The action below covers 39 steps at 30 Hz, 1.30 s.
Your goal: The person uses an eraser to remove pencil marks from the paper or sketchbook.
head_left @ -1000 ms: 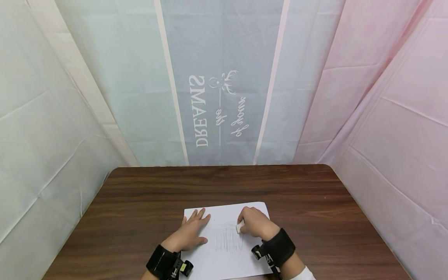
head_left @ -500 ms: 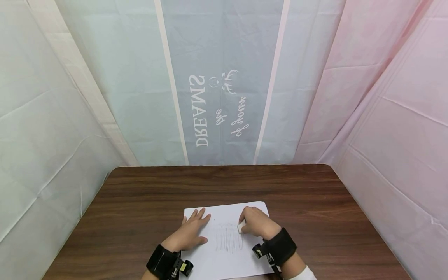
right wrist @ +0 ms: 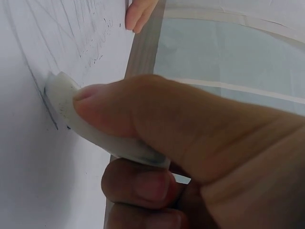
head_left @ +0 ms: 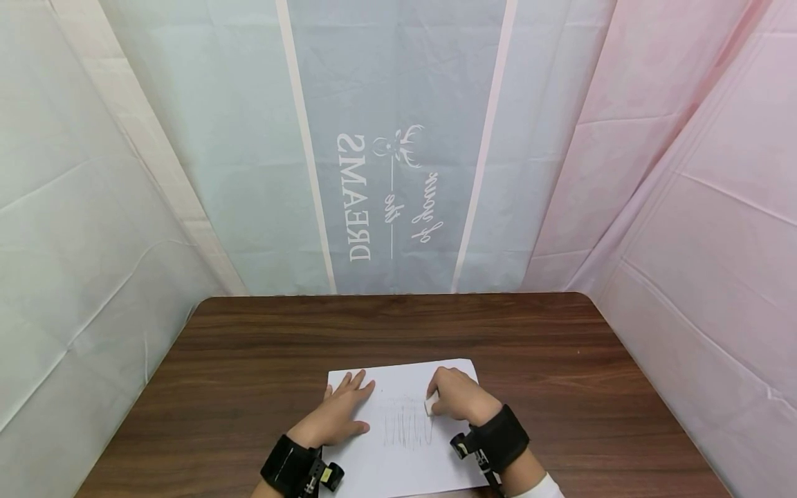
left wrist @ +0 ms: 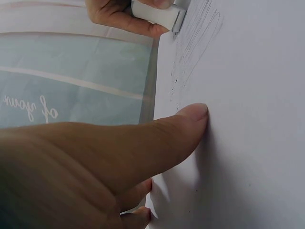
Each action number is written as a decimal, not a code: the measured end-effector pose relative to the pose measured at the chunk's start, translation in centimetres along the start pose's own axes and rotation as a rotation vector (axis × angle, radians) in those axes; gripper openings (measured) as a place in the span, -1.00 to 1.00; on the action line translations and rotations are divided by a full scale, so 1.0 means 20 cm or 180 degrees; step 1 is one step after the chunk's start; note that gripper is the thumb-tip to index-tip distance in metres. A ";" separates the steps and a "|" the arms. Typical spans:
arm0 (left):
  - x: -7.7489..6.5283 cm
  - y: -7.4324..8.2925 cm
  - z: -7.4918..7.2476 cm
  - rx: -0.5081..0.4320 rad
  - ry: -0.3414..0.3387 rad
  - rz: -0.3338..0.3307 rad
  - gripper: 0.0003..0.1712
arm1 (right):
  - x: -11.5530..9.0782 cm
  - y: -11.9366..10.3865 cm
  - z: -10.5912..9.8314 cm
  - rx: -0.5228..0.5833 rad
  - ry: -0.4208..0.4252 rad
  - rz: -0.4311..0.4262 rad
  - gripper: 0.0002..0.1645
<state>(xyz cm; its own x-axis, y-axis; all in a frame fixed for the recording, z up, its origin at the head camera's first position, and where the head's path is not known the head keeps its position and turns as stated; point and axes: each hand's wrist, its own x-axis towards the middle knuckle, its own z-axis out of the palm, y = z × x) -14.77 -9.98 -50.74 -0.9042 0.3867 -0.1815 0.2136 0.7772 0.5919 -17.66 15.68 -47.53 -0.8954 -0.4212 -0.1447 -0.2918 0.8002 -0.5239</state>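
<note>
Eraser (right wrist: 71, 113) aslant, end apparently on paper (right wrist: 28, 176)

Eraser (right wrist: 93, 133): partly covered by the right hand (right wrist: 200, 138); I can't see its whole shape.
Dark lines (head_left: 406, 425): cut by the right wrist view's top edge; pencil or pen, I can't tell.
Left hand (left wrist: 109, 157): thumb hides most fingers from my left wrist view.
Sleeve (head_left: 543, 488): runs below my head view.
</note>
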 end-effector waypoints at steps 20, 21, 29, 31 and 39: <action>0.02 0.01 0.01 0.0120 0.0008 -0.0098 -0.17 | 0.01 0.01 -0.01 -0.0032 -0.0060 0.0050 -0.78; 0.02 0.01 0.01 0.0126 0.0011 -0.0105 -0.17 | 0.00 0.00 -0.02 -0.0040 -0.0053 0.0042 -0.78; 0.02 0.02 0.01 0.0133 0.0015 -0.0141 -0.17 | -0.01 -0.02 -0.02 -0.0146 0.0038 -0.0004 -0.81; 0.02 0.02 0.01 0.0134 0.0009 -0.0148 -0.17 | -0.01 -0.02 -0.02 -0.0180 0.0059 -0.0002 -0.82; 0.02 0.00 0.01 0.0051 -0.0012 -0.0069 -0.16 | 0.00 -0.01 -0.03 -0.0237 0.0023 -0.0158 -0.82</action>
<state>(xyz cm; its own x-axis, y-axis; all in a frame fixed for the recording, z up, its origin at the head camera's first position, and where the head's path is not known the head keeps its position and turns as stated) -15.01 -9.68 -50.96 -0.9072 0.3716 -0.1970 0.2000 0.7932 0.5751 -17.81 15.81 -46.89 -0.8815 -0.4583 -0.1139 -0.3599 0.8080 -0.4665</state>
